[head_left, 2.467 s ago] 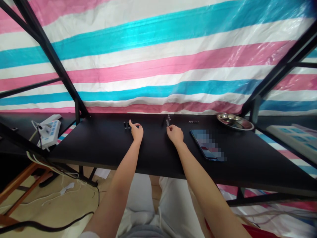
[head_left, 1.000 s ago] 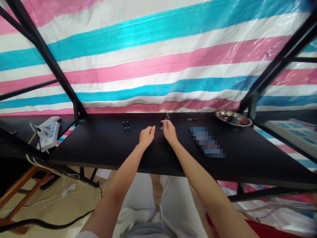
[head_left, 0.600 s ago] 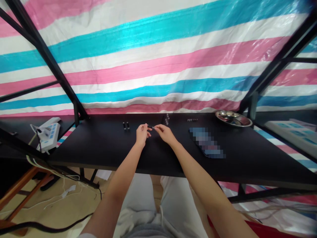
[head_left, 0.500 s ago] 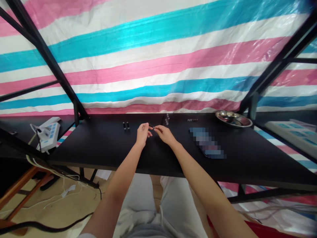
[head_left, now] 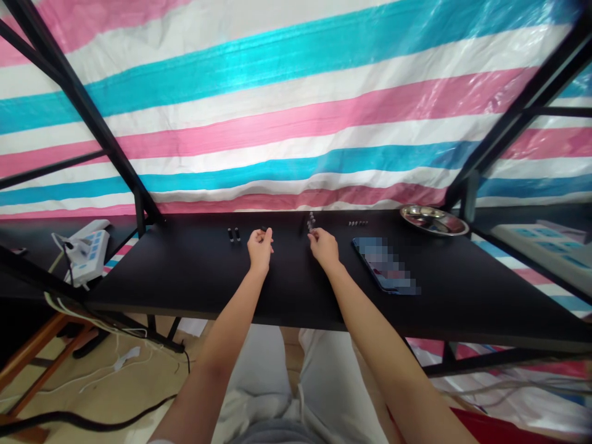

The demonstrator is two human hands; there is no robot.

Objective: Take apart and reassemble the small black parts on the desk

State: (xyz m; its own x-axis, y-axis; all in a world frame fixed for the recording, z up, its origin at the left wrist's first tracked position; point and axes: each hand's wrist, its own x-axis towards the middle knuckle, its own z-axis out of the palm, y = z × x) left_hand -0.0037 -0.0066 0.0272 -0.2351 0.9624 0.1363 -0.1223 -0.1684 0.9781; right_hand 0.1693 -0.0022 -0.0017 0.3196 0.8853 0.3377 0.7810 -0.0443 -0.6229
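Note:
My left hand (head_left: 259, 248) hovers over the black table (head_left: 194, 271) with its fingers curled, pinching a small dark piece (head_left: 263, 229) at the fingertips. Just left of it stand two small black cylinders (head_left: 234, 234). My right hand (head_left: 324, 245) is also curled, and its fingertips are at a cluster of small clear and dark pieces (head_left: 311, 221) near the table's back edge. Whether the right hand grips one of them cannot be seen. The hands are a hand's width apart.
A row of tiny dark pieces (head_left: 359, 223) lies right of the cluster. A phone (head_left: 382, 266) lies flat to the right, with a metal dish (head_left: 433, 220) behind it. A white power strip (head_left: 87, 248) with cables sits far left. Black frame posts and a striped tarp stand behind.
Half a second ago both hands met at the table's middle over one small dark piece. They have since parted: the left keeps the piece, and the right moved back to the cluster.

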